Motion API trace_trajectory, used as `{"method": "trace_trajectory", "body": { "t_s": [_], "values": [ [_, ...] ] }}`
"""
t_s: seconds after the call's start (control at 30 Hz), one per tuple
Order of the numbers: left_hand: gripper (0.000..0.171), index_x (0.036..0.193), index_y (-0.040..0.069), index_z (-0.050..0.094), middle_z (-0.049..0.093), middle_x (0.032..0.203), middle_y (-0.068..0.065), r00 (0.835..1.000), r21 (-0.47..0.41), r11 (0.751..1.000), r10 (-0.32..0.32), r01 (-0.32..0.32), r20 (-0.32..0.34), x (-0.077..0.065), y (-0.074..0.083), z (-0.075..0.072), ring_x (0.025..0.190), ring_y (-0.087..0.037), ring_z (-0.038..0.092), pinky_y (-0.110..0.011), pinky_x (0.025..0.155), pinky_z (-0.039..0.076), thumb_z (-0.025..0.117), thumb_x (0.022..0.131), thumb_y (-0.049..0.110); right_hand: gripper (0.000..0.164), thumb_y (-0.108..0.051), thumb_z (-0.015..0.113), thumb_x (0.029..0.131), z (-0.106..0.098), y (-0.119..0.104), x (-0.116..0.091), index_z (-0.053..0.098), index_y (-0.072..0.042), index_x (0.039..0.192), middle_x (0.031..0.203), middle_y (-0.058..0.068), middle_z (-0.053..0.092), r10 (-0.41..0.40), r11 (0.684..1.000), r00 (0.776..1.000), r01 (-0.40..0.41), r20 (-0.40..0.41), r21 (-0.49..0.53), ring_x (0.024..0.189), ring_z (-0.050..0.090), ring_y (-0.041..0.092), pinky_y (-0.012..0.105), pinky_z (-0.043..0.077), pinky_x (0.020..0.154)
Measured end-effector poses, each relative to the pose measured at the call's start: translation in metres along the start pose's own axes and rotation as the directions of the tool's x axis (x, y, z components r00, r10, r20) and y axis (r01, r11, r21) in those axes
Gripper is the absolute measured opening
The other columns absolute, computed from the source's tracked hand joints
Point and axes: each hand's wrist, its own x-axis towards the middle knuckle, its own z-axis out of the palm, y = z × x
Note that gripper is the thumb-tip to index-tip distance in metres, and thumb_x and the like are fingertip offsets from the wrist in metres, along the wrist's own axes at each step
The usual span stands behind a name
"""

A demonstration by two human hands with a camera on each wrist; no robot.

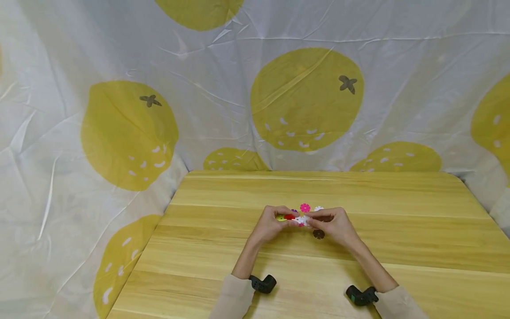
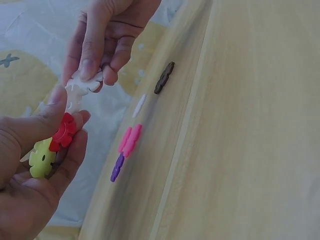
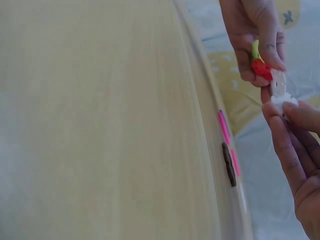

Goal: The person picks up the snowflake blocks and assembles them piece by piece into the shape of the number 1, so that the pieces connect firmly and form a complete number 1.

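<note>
Between the two hands runs a short chain of notched, flower-shaped plastic interlocking discs. My left hand point(image 1: 272, 223) pinches it by the yellow-green disc point(image 2: 42, 160) and the red disc point(image 2: 64, 132), thumb on top and fingers beneath. Beyond the red one, a white disc point(image 2: 74, 97) stands out toward the other hand. Thumb and fingers of my right hand point(image 1: 336, 223) pinch a second white disc point(image 3: 283, 101) at the chain's end, where the two white discs meet at an angle. Fingertips partly cover both white pieces.
Loose discs lie on the wooden table point(image 1: 223, 248) around the hands: a pink disc point(image 1: 305, 208), a purple disc point(image 1: 294, 211), a white disc point(image 1: 318, 208) and a brown disc point(image 1: 318, 234). Another pink disc point(image 3: 235, 162) lies near the brown one. A lemon-print curtain point(image 1: 215, 102) hangs behind.
</note>
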Motion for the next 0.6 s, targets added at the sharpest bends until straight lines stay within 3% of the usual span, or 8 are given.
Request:
{"method": "trace_trajectory", "body": {
  "t_s": [0.33,0.6],
  "values": [
    [0.021,0.108,0.003,0.081,0.078,0.109,-0.015,1.0,-0.046,0.999,0.003,-0.004,-0.013,0.0012,-0.0014,-0.0014,0.104,-0.017,0.068,-0.027,0.091,0.054,0.081,0.088,0.007,0.024,-0.013,0.08,0.091,0.0058,0.0015,-0.0016,0.079,0.002,0.11,0.101,0.025,0.078,-0.065,0.997,0.994,0.06,-0.085,-0.054,0.079,0.078,0.024,0.035,0.063,0.066],
    [0.016,0.105,0.003,0.082,0.079,0.109,-0.014,1.0,-0.046,0.999,-0.006,0.008,0.029,0.0002,-0.0001,-0.0055,0.102,-0.012,0.068,-0.031,0.097,0.053,0.08,0.089,0.007,0.025,-0.01,0.079,0.091,0.0036,0.0006,-0.0016,0.078,0.004,0.112,0.097,0.022,0.078,-0.056,0.998,0.998,0.056,-0.024,0.019,0.081,0.078,0.038,0.039,0.064,0.067]
  ]
}}
